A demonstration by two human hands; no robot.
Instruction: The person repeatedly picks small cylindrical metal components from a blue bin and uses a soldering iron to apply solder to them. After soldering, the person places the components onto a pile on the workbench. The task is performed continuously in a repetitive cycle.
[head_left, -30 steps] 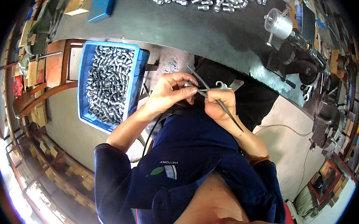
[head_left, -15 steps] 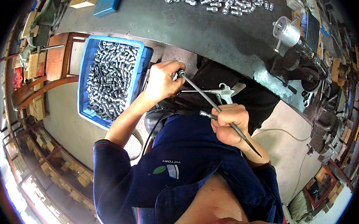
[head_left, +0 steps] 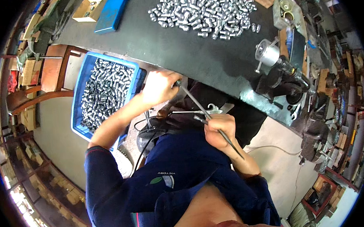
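My left hand (head_left: 160, 89) is closed by the bench edge, thumb and fingers pinching a small metal fitting (head_left: 177, 84). A long, thin metal rod (head_left: 194, 99) slants from that fitting down to my right hand (head_left: 220, 129), which is wrapped around it. The rod's dark, tapered end (head_left: 237, 151) sticks out below the right fist. Another small cylindrical metal piece (head_left: 200, 119) juts from the left side of the same fist. Behind the right hand, a silver air blow gun (head_left: 214, 109) lies over my lap, partly covered.
Left of me, a blue bin (head_left: 76, 100) holds many metal fittings. More shiny fittings (head_left: 206, 15) are heaped on the dark bench (head_left: 154, 45). A clamped device with a clear cup (head_left: 267, 53) stands at the bench's right; a blue case (head_left: 112, 13) and wooden box (head_left: 78, 14) lie far left.
The view has shifted, bringing more of the bench into sight. Both hands keep their hold on the fitting and the rod, and the rod's end stays at the fitting.
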